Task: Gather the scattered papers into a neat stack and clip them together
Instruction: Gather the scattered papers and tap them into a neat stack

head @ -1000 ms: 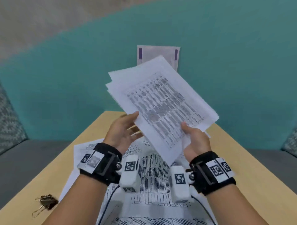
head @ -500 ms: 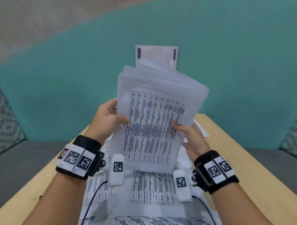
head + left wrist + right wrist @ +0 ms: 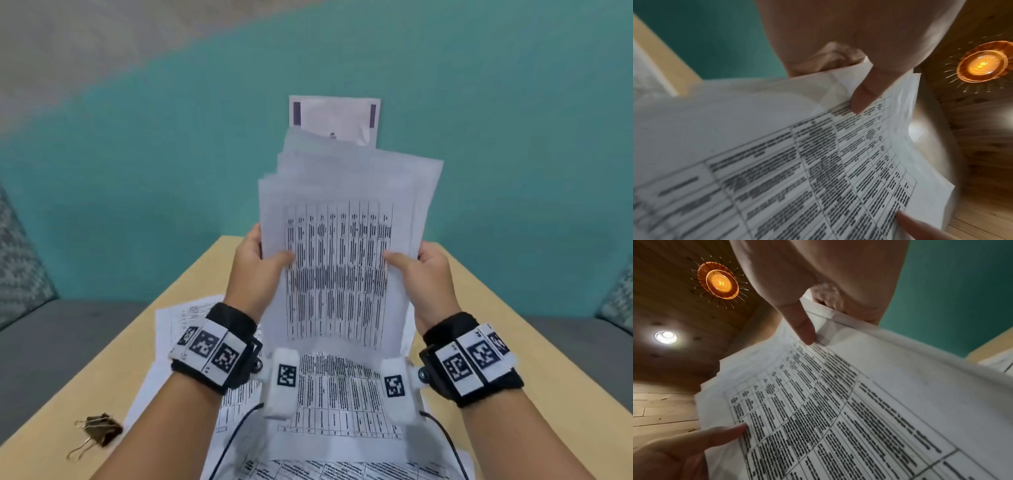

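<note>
I hold a sheaf of printed papers (image 3: 342,246) upright above the wooden table (image 3: 507,329), its top edges uneven. My left hand (image 3: 260,260) grips its left edge, thumb on the front. My right hand (image 3: 421,270) grips the right edge the same way. The left wrist view shows the papers (image 3: 818,162) under my left thumb (image 3: 863,95), and the right wrist view shows the papers (image 3: 838,402) under my right thumb (image 3: 803,327). More printed sheets (image 3: 335,397) lie scattered on the table below my wrists. A dark binder clip (image 3: 99,433) lies at the table's near left.
A white card with purple stripes (image 3: 334,116) stands against the teal wall behind the sheaf. Grey cushioned seats (image 3: 51,342) flank the table on both sides. Cables (image 3: 233,435) run from my wrist cameras over the loose sheets.
The sheaf has turned from a tilted, fanned hold to upright. Both hands now grip its side edges, and it has come lower toward the table.
</note>
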`<state>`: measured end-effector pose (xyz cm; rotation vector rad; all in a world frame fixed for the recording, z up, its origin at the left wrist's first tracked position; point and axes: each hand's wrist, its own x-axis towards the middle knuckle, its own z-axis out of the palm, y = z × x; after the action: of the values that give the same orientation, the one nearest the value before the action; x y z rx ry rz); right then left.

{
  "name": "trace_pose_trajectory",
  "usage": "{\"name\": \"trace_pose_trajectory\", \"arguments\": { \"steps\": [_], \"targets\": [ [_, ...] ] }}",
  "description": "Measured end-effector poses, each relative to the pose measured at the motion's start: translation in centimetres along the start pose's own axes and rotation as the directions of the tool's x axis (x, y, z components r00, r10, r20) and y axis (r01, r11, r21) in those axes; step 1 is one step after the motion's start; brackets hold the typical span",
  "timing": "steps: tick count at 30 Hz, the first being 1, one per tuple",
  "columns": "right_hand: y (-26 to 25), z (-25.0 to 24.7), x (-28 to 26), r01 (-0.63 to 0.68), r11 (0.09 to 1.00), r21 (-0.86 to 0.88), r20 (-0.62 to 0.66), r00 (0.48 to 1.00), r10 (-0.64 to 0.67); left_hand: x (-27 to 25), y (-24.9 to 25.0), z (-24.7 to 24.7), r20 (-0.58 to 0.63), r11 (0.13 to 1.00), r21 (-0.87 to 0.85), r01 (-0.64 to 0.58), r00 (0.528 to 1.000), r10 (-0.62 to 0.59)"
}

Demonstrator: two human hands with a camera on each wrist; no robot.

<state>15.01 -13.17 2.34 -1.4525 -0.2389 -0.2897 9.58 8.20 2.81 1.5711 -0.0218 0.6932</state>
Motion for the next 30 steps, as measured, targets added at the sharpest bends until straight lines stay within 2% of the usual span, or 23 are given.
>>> {"name": "trace_pose_trajectory", "arguments": {
  "steps": [3, 5, 7, 9, 11, 13, 16, 30],
  "targets": [
    [0.2, 0.1, -0.2, -0.032, 0.999, -0.036, 0.008, 0.999, 0.033, -0.2, -1.0, 0.6, 0.014, 0.997, -0.044, 0.069, 0.998, -0.068],
    [-0.1, 0.0, -0.1, 0.01, 0.999, -0.045, -0.04, 0.999, -0.012, -0.1, -1.0, 0.6, 0.016, 0.995, -0.063, 0.08, 0.997, -0.079],
    [-0.7, -0.3, 0.0, 0.122, 0.99, -0.067, -0.126, 0.984, -0.13, -0.1, -0.8, 0.4, 0.028, 0.994, -0.074, 0.075, 0.997, -0.073],
    [-1.5, -0.7, -0.1, 0.272, 0.956, -0.11, -0.177, 0.941, -0.288, 0.0, -0.8, 0.1, 0.043, 0.996, -0.073, 0.057, 0.998, -0.054],
    [-2.2, -1.1, -0.4, 0.388, 0.901, -0.192, -0.155, 0.895, -0.418, 0.0, -0.7, 0.0, 0.054, 0.994, -0.091, 0.06, 0.997, -0.055],
    [-2.7, -1.4, -0.5, 0.432, 0.852, -0.295, -0.11, 0.871, -0.479, 0.0, -0.8, 0.0, 0.054, 0.992, -0.104, 0.07, 0.996, -0.064],
    [-3.2, -1.5, -0.4, 0.427, 0.826, -0.368, -0.074, 0.872, -0.484, -0.1, -0.8, -0.1, 0.05, 0.989, -0.118, 0.084, 0.996, -0.078],
    [-4.7, -1.0, -1.2, 0.408, 0.837, -0.365, -0.093, 0.878, -0.469, 0.0, -0.7, -0.1, 0.053, 0.986, -0.129, 0.106, 0.994, -0.099]
  ]
}}
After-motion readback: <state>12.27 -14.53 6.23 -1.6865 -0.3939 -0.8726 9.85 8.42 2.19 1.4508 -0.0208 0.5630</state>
